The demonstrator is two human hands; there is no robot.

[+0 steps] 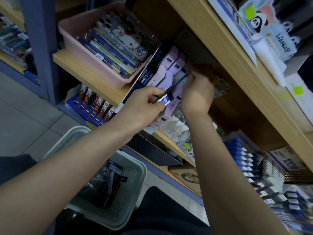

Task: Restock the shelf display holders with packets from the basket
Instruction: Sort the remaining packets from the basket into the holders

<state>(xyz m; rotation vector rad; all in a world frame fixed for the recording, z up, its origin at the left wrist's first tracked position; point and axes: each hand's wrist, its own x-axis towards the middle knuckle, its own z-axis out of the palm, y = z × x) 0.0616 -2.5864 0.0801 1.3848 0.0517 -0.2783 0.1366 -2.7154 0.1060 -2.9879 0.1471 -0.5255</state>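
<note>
Wooden shelf, blue packet pinched in left hand just beside holder of pink packets, right hand fingers buried among them, grip impossible to tell, green basket near left.

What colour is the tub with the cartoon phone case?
The tub is pale pink, head view.

My right fingers: tips hidden among holder packets. Print on blue packet in my left fingers: too small. Basket contents blurred, dim.

Pink tray, panda-printed packs
</note>
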